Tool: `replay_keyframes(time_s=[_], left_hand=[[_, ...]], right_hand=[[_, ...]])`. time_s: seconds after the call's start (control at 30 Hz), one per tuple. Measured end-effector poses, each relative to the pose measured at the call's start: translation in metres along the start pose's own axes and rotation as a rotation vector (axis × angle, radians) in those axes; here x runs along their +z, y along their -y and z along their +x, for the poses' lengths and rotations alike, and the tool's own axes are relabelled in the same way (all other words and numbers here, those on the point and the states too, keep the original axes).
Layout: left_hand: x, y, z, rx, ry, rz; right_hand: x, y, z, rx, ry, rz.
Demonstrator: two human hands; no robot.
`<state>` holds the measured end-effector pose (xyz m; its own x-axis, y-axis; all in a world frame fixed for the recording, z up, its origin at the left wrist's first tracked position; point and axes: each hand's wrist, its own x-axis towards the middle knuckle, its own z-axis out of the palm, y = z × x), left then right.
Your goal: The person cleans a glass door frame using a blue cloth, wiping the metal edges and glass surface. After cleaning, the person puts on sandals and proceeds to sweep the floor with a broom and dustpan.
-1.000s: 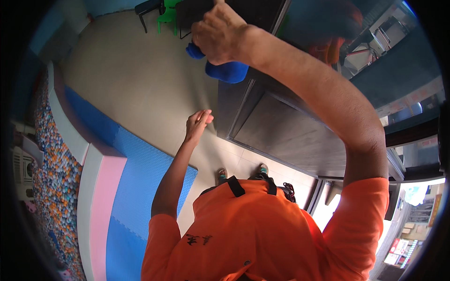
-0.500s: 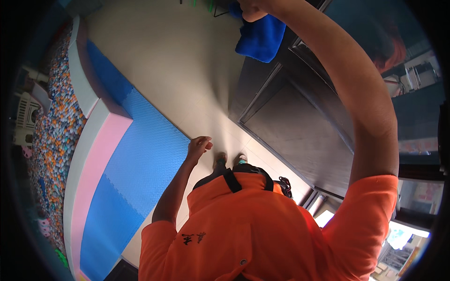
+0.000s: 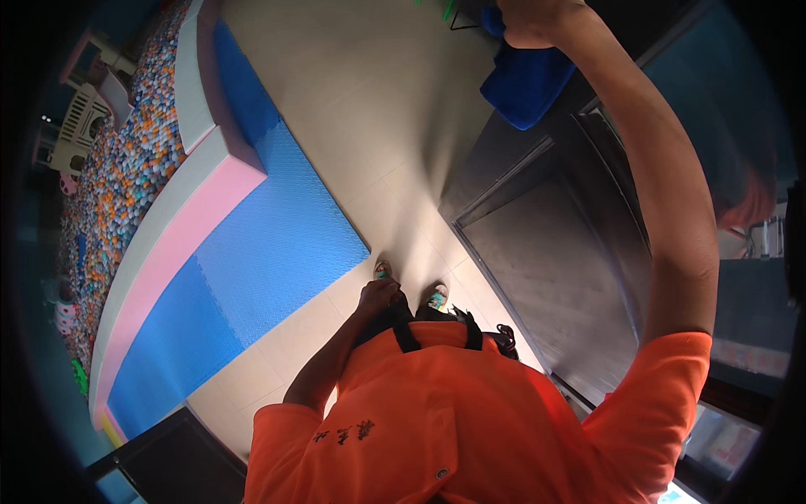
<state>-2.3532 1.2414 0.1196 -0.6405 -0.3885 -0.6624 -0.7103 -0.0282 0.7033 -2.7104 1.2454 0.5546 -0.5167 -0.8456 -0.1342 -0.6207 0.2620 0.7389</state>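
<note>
My right hand (image 3: 537,22) is reached far forward at the upper edge, its fingers closed on a dark blue towel (image 3: 527,86). The towel hangs in folds below the fist, against the dark panelled counter front (image 3: 561,227). Part of the cloth and the fingertips are cut off by the picture's edge. My left hand (image 3: 379,296) hangs low beside my left thigh, fingers curled in, with nothing seen in it. It is close to my dark trousers and above the floor.
A glass pane (image 3: 730,109) rises over the counter on the right. Pale floor tiles (image 3: 361,126) run ahead. At left are blue foam mats (image 3: 277,244), a pink and white curved wall (image 3: 180,220) and a pit of coloured balls (image 3: 126,181). Behind left lies a dark surface (image 3: 180,462).
The surroundings have shifted in view as my body moved and turned. My right hand, still gripping the towel, sits farther right in the picture. My left hand has drawn in toward my thigh.
</note>
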Motion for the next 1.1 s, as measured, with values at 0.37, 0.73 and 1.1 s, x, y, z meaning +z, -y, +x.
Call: replay_keyframes(time_s=[0.37,0.73,1.1], left_hand=[[-0.057,0.023,0.04,-0.016,0.027,0.078],[-0.084,0.047,0.077,-0.073,0.04,0.031],[-0.069,0.083,0.085,0.1,0.277,0.308]], right_hand=[[0.031,0.004,0.023,0.187,-0.002,0.022],[0.093,-0.034,0.029,0.136,0.052,-0.131],[0.147,-0.083,0.029,0.236,0.185,-0.171]])
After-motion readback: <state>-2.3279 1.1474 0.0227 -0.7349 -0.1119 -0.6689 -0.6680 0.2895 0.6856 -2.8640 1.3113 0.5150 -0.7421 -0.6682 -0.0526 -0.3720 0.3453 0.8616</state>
